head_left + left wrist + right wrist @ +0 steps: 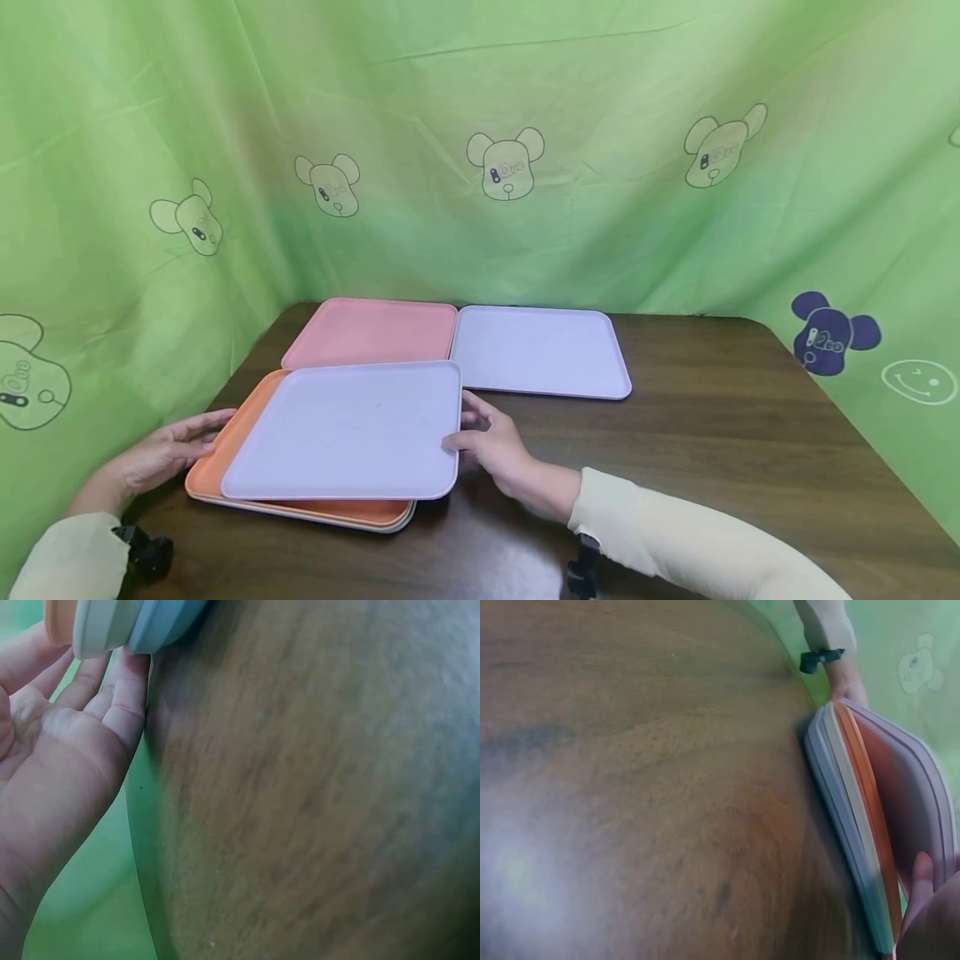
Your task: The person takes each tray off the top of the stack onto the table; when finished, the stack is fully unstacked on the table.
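My right hand [498, 446] pinches the right edge of a lavender tray [352, 433], thumb on its upper face and fingers beneath. That tray tilts over an orange tray [247, 429], its right side raised, as the gap in the right wrist view shows. The orange tray tops a stack; below it a cream tray [105, 630] and a pale blue tray [161, 626] show at the edge. My left hand [165, 454] rests with its nearly straight fingers against the stack's left edge. In the left wrist view its fingertips are right at the tray rims.
A pink tray [378, 333] lies at the back left of the dark wooden table [712, 450]. Beside it on the right lies another lavender tray [540, 350]. Green printed cloth [600, 233] hangs behind the table and along both sides.
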Demonstrator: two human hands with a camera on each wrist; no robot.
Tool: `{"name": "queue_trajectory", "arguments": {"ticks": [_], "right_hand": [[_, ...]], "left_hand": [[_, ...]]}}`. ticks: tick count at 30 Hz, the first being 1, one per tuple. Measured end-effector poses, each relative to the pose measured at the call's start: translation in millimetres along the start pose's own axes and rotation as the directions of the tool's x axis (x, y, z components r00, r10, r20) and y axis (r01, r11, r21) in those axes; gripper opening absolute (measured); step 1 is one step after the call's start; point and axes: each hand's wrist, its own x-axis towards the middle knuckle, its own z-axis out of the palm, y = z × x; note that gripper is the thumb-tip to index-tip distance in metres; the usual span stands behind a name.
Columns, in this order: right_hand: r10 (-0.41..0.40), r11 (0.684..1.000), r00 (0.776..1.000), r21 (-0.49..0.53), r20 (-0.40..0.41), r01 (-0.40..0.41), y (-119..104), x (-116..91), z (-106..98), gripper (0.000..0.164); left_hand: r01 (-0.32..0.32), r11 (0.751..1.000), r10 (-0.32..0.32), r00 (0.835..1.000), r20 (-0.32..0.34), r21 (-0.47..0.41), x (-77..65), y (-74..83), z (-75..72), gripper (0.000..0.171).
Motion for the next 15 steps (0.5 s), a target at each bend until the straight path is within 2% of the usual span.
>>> {"name": "queue_trajectory", "arguments": {"ticks": [15], "right_hand": [[0.065, 0.998, 0.998, 0.02, -0.011, -0.065, -4.7, 2.7, -37.7, 0.072]], "left_hand": [[0.012, 1.0, -0.012, 1.0, 0.001, -0.005, -0.9, -0.4, -0.9, 0.054]]}}
